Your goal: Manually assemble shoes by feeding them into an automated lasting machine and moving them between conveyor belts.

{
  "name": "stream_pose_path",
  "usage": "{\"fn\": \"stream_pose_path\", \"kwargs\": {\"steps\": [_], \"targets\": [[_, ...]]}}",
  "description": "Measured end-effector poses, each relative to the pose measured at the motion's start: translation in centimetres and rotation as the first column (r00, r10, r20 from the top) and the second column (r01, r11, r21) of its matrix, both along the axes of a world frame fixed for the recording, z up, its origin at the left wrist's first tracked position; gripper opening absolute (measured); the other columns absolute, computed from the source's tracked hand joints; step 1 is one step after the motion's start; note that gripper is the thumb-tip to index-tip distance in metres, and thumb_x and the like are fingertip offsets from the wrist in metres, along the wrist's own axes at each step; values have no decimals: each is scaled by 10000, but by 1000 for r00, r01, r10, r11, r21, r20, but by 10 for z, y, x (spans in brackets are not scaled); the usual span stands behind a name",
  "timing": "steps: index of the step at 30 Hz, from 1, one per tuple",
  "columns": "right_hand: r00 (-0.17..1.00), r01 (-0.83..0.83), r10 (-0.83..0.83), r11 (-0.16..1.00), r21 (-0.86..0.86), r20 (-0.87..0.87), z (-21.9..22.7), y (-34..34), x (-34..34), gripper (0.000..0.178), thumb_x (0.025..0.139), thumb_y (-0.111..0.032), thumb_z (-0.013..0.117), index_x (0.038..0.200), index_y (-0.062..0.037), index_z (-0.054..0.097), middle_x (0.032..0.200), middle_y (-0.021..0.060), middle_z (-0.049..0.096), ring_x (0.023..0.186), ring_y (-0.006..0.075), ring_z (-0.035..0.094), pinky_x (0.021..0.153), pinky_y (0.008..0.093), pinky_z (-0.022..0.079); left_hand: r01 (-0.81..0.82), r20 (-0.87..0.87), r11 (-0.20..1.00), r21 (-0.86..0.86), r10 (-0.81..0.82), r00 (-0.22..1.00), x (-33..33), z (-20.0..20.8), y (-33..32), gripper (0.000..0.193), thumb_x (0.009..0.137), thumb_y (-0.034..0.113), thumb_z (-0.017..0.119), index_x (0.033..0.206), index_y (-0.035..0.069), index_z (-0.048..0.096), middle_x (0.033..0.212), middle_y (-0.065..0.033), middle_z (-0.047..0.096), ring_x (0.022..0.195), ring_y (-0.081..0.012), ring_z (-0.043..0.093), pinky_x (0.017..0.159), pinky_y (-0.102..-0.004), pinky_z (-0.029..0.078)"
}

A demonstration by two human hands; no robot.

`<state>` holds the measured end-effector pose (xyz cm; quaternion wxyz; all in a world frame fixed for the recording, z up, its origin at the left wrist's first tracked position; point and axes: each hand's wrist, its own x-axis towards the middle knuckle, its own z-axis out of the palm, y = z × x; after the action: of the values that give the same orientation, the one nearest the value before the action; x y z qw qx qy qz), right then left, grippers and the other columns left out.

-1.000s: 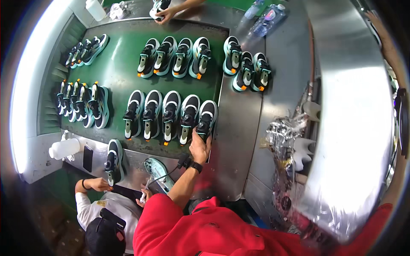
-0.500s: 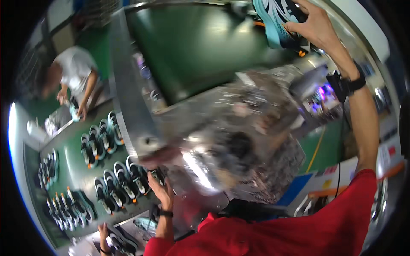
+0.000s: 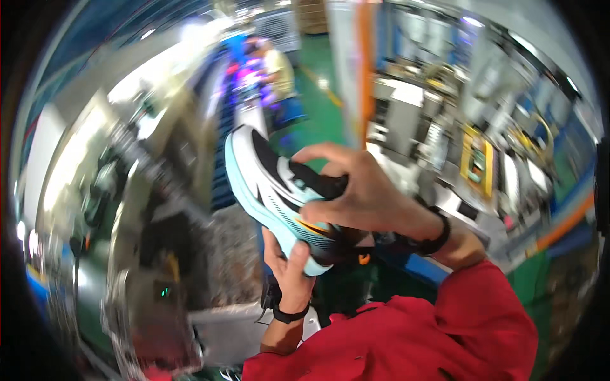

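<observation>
A running shoe (image 3: 267,181) with a white and black upper and a pale blue sole is in front of me, tilted with its toe up to the far left. My right hand (image 3: 368,190) grips it around the ankle opening, thumb along the side and fingers over the top. From below, my left hand (image 3: 291,267) holds the heel end of the sole, its thumb pressed on the sole's side. A small orange loop (image 3: 364,259) hangs by the heel. The inside of the shoe is hidden by my right hand.
Left of me stands a machine (image 3: 155,317) with a green lit display, beside a long conveyor-like line. A bench with tools and a yellow frame (image 3: 478,162) is at the right, behind an orange post (image 3: 365,70). Farther off, a person (image 3: 277,73) is at the line.
My view has swung to another part of the workshop. The shoe has come from the upper right to the middle, and my left hand, earlier near the rows of shoes, now holds it too.
</observation>
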<state>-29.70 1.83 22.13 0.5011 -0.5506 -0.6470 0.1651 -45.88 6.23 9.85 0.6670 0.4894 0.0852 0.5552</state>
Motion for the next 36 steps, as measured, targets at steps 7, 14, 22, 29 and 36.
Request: {"fn": "stream_pose_path", "kwargs": {"steps": [7,14,22,29,36], "targets": [[768,438,-423,895,-88,-480,-109,-162,155,739,707,-184,767,1351,-12,449,1140,82,598,934,92,555,827,245,471,414,-284,905,-102,-425,859,201,-28,-76,555,907,64,549,1414,-34,344,1279,-147,544,1131,-202,551,982,-329,429],[315,811,-706,548,-206,-635,-165,-302,294,548,711,-107,758,1211,-5,558,1002,43,635,873,107,592,791,253,491,684,-433,609,-402,-785,444,393,-53,-160,643,953,339,575,1438,-6,331,1336,-126,482,1189,-193,491,983,-322,411],[-48,982,-836,60,-177,-547,-192,-395,354,527,706,-104,700,1200,-13,540,1016,42,598,890,122,576,815,264,469,492,-845,850,187,-116,522,658,-175,-155,649,755,387,750,1120,-95,514,953,-184,636,906,-306,608,783,-374,475],[-207,969,-926,-150,-194,-315,-191,-398,409,502,702,-67,692,1182,1,561,1007,60,612,881,125,577,801,270,479,510,-928,843,170,-38,372,742,-238,-147,672,736,222,697,1274,-71,423,1164,-292,582,1133,-417,548,957,-464,434],[-25,927,-969,-115,-356,247,-179,-317,585,595,623,-326,755,1075,39,625,986,197,677,888,285,659,804,348,506,499,-263,394,-772,-912,314,583,-141,-108,271,825,68,691,1079,-4,628,995,-72,660,829,-169,652,719,-308,534]]}}
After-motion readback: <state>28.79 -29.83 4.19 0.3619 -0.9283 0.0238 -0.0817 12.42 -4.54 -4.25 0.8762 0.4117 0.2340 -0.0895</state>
